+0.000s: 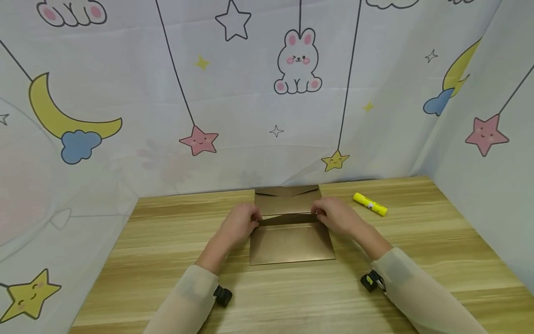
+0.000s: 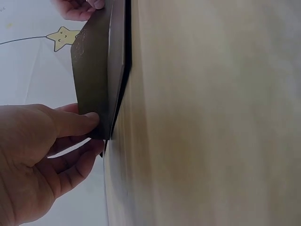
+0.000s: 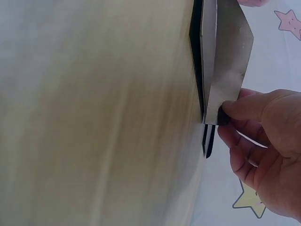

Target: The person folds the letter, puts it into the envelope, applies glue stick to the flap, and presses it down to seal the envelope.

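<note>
A brown-gold envelope (image 1: pixel 292 245) lies on the table before me, its flap (image 1: pixel 288 219) raised along the far edge. My left hand (image 1: pixel 240 223) pinches the flap's left end; in the left wrist view the thumb (image 2: pixel 89 121) presses on its face. At the other end my right hand (image 1: pixel 335 214) pinches the flap's right corner between thumb and fingers, as the right wrist view (image 3: pixel 273 127) of that hand also shows. Just behind sits a second envelope (image 1: pixel 285 203) of the same colour, its flap folded down.
A yellow glue stick (image 1: pixel 370 204) lies to the right of the envelopes, beyond my right hand. The wooden table (image 1: pixel 167 250) ends at a white curtain (image 1: pixel 250 93) printed with stars, moons and rabbits, which also runs along both sides.
</note>
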